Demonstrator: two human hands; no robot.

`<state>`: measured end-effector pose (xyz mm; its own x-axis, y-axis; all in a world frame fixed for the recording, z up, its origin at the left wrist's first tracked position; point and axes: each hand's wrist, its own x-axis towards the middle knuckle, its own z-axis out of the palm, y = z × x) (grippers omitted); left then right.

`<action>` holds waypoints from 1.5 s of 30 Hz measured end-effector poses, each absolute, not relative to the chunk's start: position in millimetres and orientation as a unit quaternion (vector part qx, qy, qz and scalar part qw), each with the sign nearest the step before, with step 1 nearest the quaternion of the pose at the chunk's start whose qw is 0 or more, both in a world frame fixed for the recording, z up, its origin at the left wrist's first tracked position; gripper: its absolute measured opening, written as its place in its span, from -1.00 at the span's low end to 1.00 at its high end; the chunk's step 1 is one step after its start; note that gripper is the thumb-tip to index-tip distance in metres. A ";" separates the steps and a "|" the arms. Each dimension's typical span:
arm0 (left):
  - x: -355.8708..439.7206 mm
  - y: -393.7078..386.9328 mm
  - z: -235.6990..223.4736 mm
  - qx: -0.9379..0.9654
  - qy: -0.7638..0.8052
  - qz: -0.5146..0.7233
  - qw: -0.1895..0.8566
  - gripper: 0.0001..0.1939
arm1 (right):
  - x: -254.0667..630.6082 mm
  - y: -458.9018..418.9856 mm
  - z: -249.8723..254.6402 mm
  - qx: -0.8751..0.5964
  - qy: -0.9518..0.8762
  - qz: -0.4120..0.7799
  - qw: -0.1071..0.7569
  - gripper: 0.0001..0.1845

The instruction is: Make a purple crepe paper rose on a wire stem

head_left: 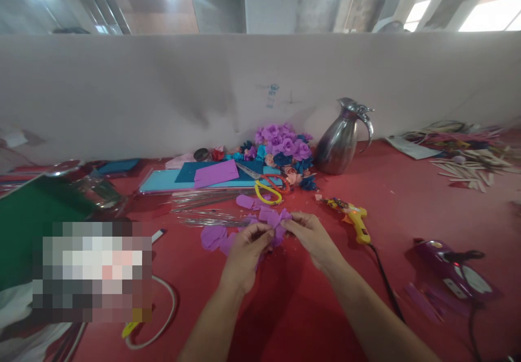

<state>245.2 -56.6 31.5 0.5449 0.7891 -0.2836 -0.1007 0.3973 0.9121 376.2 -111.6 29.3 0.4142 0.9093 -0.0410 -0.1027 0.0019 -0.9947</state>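
Note:
Between both hands is a purple paper flower (277, 218) with loose-looking petals, held low over the red table. My left hand (247, 251) pinches it from the left, thumb and fingers closed at its lower part. From the other side, my right hand (312, 237) has its fingertips closed on the petals. Loose purple paper petals (214, 237) lie just left of and behind my left hand. Thin metal wires (209, 218) are spread behind them. Scissors (268, 188) with yellow and orange handles rest beyond the hands, blades on a purple paper sheet (216, 174).
A yellow glue gun (358, 223) lies to the right, its cord running forward. Finished paper flowers (283, 142) are heaped by a metal jug (340, 139) at the wall. Far right are a purple device (451, 270) and pale strips (468, 169). A white cable (173, 302) curls at left.

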 end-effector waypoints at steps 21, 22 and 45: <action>242.0 -57.7 37.9 0.454 0.390 0.250 0.761 -0.72 | 376.6 -111.6 31.8 -0.595 -0.366 0.389 0.601 -0.74; 242.1 -57.7 38.2 0.445 0.394 0.253 0.763 -0.72 | 376.5 -111.6 32.2 -0.595 -0.365 0.391 0.600 -0.75; 242.0 -56.6 35.0 0.484 0.389 0.267 0.737 -0.75 | 379.3 -112.2 37.9 -0.603 -0.369 0.421 0.569 -0.78</action>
